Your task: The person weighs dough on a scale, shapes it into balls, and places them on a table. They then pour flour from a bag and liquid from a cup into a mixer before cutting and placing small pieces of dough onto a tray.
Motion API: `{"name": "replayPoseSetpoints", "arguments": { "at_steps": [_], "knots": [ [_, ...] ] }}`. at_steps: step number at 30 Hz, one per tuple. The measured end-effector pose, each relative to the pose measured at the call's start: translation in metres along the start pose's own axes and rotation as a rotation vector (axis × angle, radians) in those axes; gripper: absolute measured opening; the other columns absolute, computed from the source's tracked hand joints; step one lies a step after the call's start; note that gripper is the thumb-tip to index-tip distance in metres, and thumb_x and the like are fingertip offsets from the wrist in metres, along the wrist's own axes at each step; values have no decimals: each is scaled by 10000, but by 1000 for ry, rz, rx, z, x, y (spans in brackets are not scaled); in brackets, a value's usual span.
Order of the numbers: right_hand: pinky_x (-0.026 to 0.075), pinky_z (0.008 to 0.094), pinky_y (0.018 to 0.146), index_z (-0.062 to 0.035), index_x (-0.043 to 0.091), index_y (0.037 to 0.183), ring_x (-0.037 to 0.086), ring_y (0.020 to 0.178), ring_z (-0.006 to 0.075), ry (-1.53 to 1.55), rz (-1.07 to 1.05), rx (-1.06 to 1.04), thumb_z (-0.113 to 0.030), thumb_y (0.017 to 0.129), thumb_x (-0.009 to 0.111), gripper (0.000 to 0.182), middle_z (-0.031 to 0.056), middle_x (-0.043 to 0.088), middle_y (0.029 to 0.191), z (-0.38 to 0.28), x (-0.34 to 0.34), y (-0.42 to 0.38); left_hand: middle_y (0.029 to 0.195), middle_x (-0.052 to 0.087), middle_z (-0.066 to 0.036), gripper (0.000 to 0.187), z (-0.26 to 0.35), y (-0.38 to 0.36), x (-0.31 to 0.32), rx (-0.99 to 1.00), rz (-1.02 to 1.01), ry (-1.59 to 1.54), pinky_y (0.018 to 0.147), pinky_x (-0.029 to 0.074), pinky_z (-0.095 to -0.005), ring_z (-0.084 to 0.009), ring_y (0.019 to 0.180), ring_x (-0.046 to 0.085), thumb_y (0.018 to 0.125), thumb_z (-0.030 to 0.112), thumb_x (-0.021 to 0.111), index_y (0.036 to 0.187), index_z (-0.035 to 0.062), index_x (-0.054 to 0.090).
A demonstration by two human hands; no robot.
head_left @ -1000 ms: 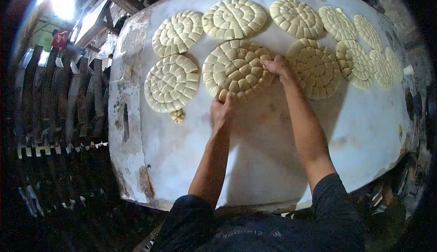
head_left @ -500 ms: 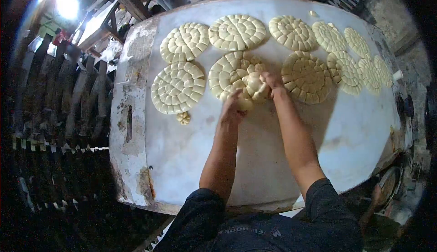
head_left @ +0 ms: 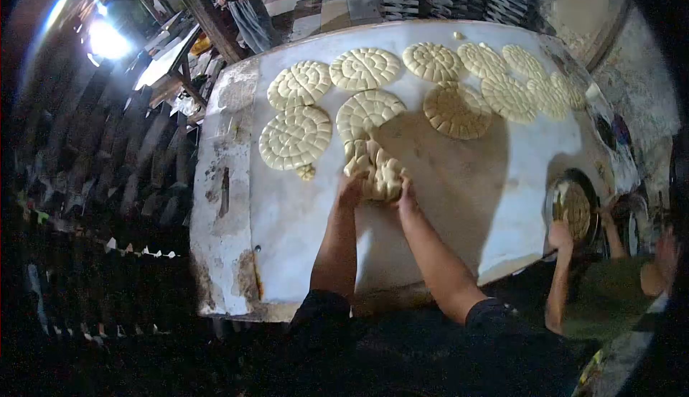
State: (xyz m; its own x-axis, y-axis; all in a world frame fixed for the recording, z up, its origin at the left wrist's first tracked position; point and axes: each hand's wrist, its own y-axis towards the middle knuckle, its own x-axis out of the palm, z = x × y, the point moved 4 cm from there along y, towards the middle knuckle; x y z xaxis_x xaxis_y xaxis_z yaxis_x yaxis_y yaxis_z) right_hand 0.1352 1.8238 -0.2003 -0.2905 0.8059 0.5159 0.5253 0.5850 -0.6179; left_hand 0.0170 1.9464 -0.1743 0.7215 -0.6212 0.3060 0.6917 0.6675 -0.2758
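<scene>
A clump of pale dough pieces [head_left: 378, 174] is gathered between my two hands, low over the table. My left hand [head_left: 350, 187] is wrapped round its left side, and my right hand [head_left: 407, 190] presses against its right side. Just beyond the clump lies what is left of a scored dough round [head_left: 369, 113], its near right part gone. Left of it rests a whole cut dough round [head_left: 295, 138], with a small dough scrap [head_left: 306, 173] at its lower edge. Another round [head_left: 457, 110] lies in shadow to the right.
Several more cut dough rounds [head_left: 364, 69] line the far side of the pale worktable [head_left: 301, 232]. At the right corner another person's hand [head_left: 560, 235] holds a round pan [head_left: 590, 237] with dough in it. A person [head_left: 247, 2] stands beyond the far edge.
My hands have drawn the dough clump toward me, off the round. More of that round is gone. A co-worker's pan has come in at the right, and the view has shifted.
</scene>
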Motion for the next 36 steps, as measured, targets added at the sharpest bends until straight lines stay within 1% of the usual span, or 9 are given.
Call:
{"name": "replayPoseSetpoints", "arguments": {
  "at_steps": [6,13,17,19,28,32,34,35,36],
  "knots": [
    [521,411,770,-4,567,1141,589,946,255,81,136,147,-242,875,559,357,125,586,985,78,30,-198,1004,651,-101,292,-6,-130,-81,-16,-108,562,749,501,-327,-166,872,592,897,217,642,1115,26,610],
    [542,376,785,-27,542,1137,615,904,259,-292,-343,-199,-231,900,579,315,124,589,990,128,18,-315,1075,630,-127,400,-26,-308,-116,-94,-112,15,803,540,-373,-267,902,630,824,149,681,1176,0,565],
    [535,351,775,-80,520,1169,591,897,218,338,-614,219,-190,918,572,279,97,567,974,192,-12,-329,1130,604,-155,480,-55,-353,-125,-32,-152,-340,865,540,-468,-349,1010,614,811,180,673,1242,38,518],
    [524,397,848,-52,515,1194,593,972,253,248,-551,41,-301,901,592,392,118,575,1045,199,-25,-353,1113,602,-154,509,4,-410,-68,-112,-267,-783,855,537,-500,-376,1032,598,801,209,678,1258,63,508],
    [506,465,912,-6,527,1194,608,1048,301,430,-393,-165,-432,845,586,554,171,599,1152,115,-138,-536,1175,569,-174,538,-18,-499,92,-359,-702,-641,869,544,-474,-325,1073,590,845,229,638,1311,73,420],
    [490,435,925,29,473,1269,614,1034,323,403,-279,-520,-467,892,468,624,207,600,1179,99,-269,-648,1212,558,-121,623,-88,-572,211,-447,-1138,-424,918,519,-341,-208,1044,597,874,393,645,1341,66,393],
    [497,426,919,9,474,1273,608,1049,297,87,-216,-674,-475,904,447,609,174,605,1144,98,-381,-719,1247,540,-103,443,-155,-618,288,-420,-1446,-273,954,493,-346,-208,1097,572,896,217,625,1275,36,483],
    [539,435,846,7,521,1185,629,947,282,344,188,-793,-378,902,495,479,161,628,1067,112,-405,-765,1265,530,-94,362,-186,-647,322,-409,-1596,-201,972,479,-348,-208,1123,560,907,129,615,1242,20,527],
    [537,431,852,-4,552,1166,637,949,267,549,-113,-836,-322,921,500,405,144,651,1006,107,-402,-812,1232,546,-83,378,-204,-685,351,-549,-1590,-188,944,487,-343,-201,1100,569,891,132,635,1240,36,525]
  ]
}}
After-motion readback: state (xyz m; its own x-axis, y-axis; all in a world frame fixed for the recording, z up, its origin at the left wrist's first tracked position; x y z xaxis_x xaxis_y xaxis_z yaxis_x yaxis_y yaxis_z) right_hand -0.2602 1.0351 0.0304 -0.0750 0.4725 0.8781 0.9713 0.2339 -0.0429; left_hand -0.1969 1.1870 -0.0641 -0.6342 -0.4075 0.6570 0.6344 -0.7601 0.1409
